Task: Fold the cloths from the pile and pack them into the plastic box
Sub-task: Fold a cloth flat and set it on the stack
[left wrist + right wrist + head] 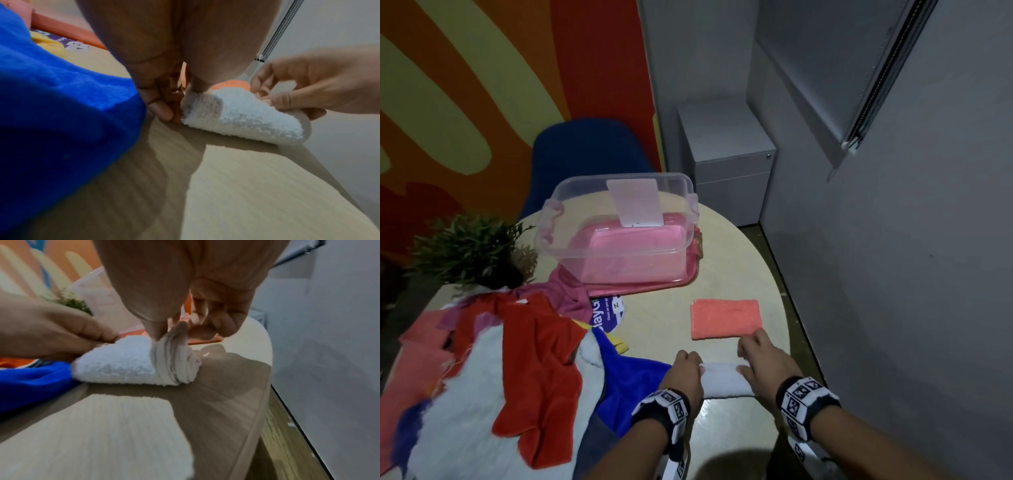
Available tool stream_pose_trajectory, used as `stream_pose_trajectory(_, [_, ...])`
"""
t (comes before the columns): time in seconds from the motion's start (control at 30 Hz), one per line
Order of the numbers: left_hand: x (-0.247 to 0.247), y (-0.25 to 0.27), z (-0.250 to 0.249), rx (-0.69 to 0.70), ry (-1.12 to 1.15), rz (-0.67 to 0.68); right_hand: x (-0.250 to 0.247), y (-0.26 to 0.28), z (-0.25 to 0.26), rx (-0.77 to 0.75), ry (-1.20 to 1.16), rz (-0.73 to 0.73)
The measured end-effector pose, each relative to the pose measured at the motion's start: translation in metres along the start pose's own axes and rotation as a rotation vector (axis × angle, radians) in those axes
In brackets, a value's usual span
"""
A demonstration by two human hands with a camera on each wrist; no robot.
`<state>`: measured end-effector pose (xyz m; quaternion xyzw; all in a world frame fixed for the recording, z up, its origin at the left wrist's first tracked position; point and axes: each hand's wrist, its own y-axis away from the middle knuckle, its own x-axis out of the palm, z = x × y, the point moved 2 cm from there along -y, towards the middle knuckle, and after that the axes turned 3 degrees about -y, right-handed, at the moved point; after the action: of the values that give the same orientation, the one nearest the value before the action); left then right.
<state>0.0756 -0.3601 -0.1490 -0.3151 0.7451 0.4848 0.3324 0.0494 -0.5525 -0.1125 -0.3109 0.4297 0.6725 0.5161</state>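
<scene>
Now the folded white fluffy cloth (722, 378) lies on the pale wooden round table (736, 274) between both hands: the left hand (683, 371) pinches its left end, the right hand (767, 363) pinches its right end. Beyond them rests a folded coral cloth (726, 318), well short of the clear plastic box (616, 226).

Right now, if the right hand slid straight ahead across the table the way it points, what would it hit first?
Probably the folded orange cloth: it lies just beyond the right hand, which grips the white cloth. The gap between them is hard to judge.
</scene>
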Motion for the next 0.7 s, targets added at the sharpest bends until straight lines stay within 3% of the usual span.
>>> stream_pose_trajectory(0.07, [-0.005, -0.006, -0.006, -0.019, 0.024, -0.006, -0.004, 0.000, 0.005, -0.158, 0.102, -0.057])
stream_pose_trajectory(0.2, [-0.007, -0.018, -0.011, -0.087, 0.062, -0.036, 0.013, 0.006, -0.005, -0.355, 0.278, 0.038])
stream_pose_trajectory(0.37, [-0.018, -0.018, -0.013, -0.093, 0.069, -0.198, 0.017, 0.003, -0.027, -0.316, 0.227, 0.098])
stream_pose_trajectory(0.47, [-0.024, -0.011, -0.020, 0.043, -0.020, -0.327, 0.010, -0.004, -0.025, -0.360, 0.192, 0.117])
stream_pose_trajectory(0.57, [-0.018, -0.002, -0.017, 0.170, -0.015, -0.331, 0.009, -0.010, -0.030, -0.302, 0.090, 0.107])
stream_pose_trajectory(0.7, [-0.013, -0.001, -0.003, 0.092, 0.176, -0.311, 0.006, -0.015, -0.038, -0.172, -0.110, 0.064])
